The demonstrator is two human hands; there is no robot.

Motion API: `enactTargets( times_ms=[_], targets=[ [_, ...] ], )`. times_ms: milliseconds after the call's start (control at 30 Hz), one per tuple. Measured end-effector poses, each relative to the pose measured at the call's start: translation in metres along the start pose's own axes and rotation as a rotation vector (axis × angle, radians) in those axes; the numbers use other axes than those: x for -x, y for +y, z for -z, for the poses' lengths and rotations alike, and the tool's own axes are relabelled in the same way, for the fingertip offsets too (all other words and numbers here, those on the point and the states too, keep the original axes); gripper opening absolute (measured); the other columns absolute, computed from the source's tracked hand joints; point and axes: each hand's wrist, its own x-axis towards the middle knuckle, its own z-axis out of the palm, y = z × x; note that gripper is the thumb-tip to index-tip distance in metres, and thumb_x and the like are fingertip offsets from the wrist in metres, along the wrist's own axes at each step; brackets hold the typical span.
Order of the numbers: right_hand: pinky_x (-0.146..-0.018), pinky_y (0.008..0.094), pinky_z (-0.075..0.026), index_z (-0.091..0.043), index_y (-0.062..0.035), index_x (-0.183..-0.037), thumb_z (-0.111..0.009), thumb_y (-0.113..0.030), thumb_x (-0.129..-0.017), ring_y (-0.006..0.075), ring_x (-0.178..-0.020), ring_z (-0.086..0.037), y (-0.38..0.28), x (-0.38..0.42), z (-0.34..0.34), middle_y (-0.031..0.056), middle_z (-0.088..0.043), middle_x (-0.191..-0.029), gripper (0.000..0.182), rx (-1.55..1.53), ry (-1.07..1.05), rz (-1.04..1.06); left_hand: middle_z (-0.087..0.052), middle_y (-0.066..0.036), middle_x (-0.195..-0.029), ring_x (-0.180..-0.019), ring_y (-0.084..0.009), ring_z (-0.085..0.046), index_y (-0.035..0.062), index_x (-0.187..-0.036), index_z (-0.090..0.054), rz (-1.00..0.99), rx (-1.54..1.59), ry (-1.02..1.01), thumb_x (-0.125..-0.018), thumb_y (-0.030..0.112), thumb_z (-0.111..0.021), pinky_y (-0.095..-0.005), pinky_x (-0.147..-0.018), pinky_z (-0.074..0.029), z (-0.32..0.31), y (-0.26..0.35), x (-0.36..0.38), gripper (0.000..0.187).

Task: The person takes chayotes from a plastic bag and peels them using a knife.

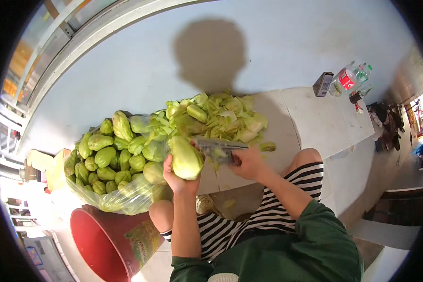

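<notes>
My left hand [176,181] is wrapped round a large pale green chayote [186,159], held up at the middle of the view. My right hand [248,162] grips the dark handle of a broad-bladed knife [216,146]; the blade is blurred and reaches left towards the chayote's upper right side. Behind both hands lies a heap of green peelings [230,115] on the tiled ledge, with a piece of chayote [197,113] on it. To the left, many whole chayotes [105,156] fill an open clear plastic bag [127,201].
A red bucket [98,239] lies tilted at the lower left, below the bag. On the right of the tiled ledge [315,117] stand a phone [323,84] and plastic bottles [347,81]. A pale wall [127,75] rises behind the ledge.
</notes>
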Motion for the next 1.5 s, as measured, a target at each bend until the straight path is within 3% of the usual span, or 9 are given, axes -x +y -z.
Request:
enactTargets(
  times_ms=[33,100,300,533,700,1033,1100,1200,1500],
  targets=[
    [-0.060,0.0416,-0.050,-0.059,-0.0031,-0.073,-0.066,-0.020,-0.070,0.0328,-0.065,-0.062,-0.001,0.001,-0.001,0.0132,-0.060,-0.065,0.018,0.001,-0.001,0.004,-0.060,-0.020,-0.116,-0.101,-0.0337,-0.060,0.0018,-0.125,-0.053,-0.016,-0.001,-0.014,-0.087,0.038,-0.049,-0.0465,-0.089,-0.048,0.007,0.000,-0.005,0.052],
    [-0.055,0.0403,-0.047,-0.053,-0.0064,-0.071,-0.068,-0.016,-0.064,0.0294,-0.059,-0.059,-0.005,0.006,-0.006,0.0091,-0.055,-0.062,0.019,0.073,0.064,0.472,-0.060,-0.020,-0.114,-0.100,-0.0336,-0.059,0.0002,-0.122,-0.054,0.025,0.055,-0.040,-0.087,0.041,-0.049,-0.0458,-0.088,-0.048,0.011,-0.005,-0.007,0.054],
    [-0.052,0.0339,-0.043,-0.046,-0.0097,-0.066,-0.066,-0.016,-0.054,0.0226,-0.058,-0.055,-0.024,0.009,-0.019,0.0039,-0.048,-0.062,0.024,0.176,0.230,0.699,-0.057,-0.019,-0.104,-0.090,-0.0317,-0.057,-0.0054,-0.116,-0.050,0.073,-0.051,-0.220,-0.087,0.045,-0.050,-0.0418,-0.081,-0.050,0.021,-0.019,-0.013,0.058],
    [-0.057,0.0340,-0.045,-0.051,-0.0111,-0.070,-0.067,-0.019,-0.062,0.0222,-0.063,-0.059,-0.017,0.011,-0.019,0.0025,-0.053,-0.064,0.020,0.247,0.231,0.658,-0.059,-0.019,-0.108,-0.095,-0.0320,-0.059,-0.0046,-0.119,-0.051,0.068,0.001,-0.205,-0.087,0.045,-0.049,-0.0411,-0.083,-0.051,0.016,-0.025,-0.011,0.059],
    [-0.050,0.0392,-0.043,-0.047,-0.0087,-0.065,-0.069,-0.014,-0.053,0.0283,-0.056,-0.055,0.000,0.003,-0.016,0.0071,-0.052,-0.058,0.025,0.067,0.230,0.301,-0.059,-0.017,-0.113,-0.103,-0.0317,-0.057,0.0006,-0.124,-0.050,-0.078,-0.052,-0.027,-0.087,0.040,-0.047,-0.0449,-0.092,-0.046,-0.007,-0.017,0.004,0.054],
    [-0.050,0.0398,-0.042,-0.047,-0.0088,-0.063,-0.070,-0.015,-0.052,0.0280,-0.055,-0.054,-0.029,0.009,-0.002,0.0067,-0.051,-0.058,0.026,0.056,0.200,0.582,-0.059,-0.021,-0.109,-0.096,-0.0342,-0.059,-0.0022,-0.124,-0.048,0.057,-0.069,-0.228,-0.082,0.039,-0.057,-0.0450,-0.085,-0.049,0.011,-0.014,-0.005,0.060],
    [-0.050,0.0392,-0.042,-0.046,-0.0091,-0.062,-0.071,-0.018,-0.053,0.0275,-0.055,-0.055,-0.007,0.005,-0.006,0.0068,-0.052,-0.058,0.028,-0.010,0.029,0.272,-0.059,-0.020,-0.113,-0.104,-0.0328,-0.059,-0.0021,-0.125,-0.050,-0.051,-0.190,-0.079,-0.081,0.038,-0.056,-0.0442,-0.093,-0.046,0.010,-0.012,-0.004,0.060],
    [-0.055,0.0412,-0.047,-0.055,-0.0086,-0.068,-0.069,-0.018,-0.060,0.0296,-0.061,-0.060,0.005,-0.002,0.001,0.0082,-0.058,-0.063,0.019,0.070,-0.010,0.180,-0.059,-0.020,-0.114,-0.107,-0.0326,-0.058,-0.0025,-0.125,-0.049,-0.066,-0.131,-0.038,-0.080,0.037,-0.056,-0.0435,-0.097,-0.044,-0.007,-0.010,0.008,0.061],
    [-0.052,0.0385,-0.044,-0.049,-0.0091,-0.068,-0.074,-0.020,-0.056,0.0281,-0.056,-0.056,-0.024,0.014,0.006,0.0061,-0.053,-0.059,0.030,0.001,0.040,0.550,-0.059,-0.020,-0.114,-0.101,-0.0352,-0.059,-0.0029,-0.127,-0.048,0.100,-0.141,-0.249,-0.080,0.037,-0.057,-0.0447,-0.087,-0.050,0.002,-0.010,0.003,0.063]
  ],
)
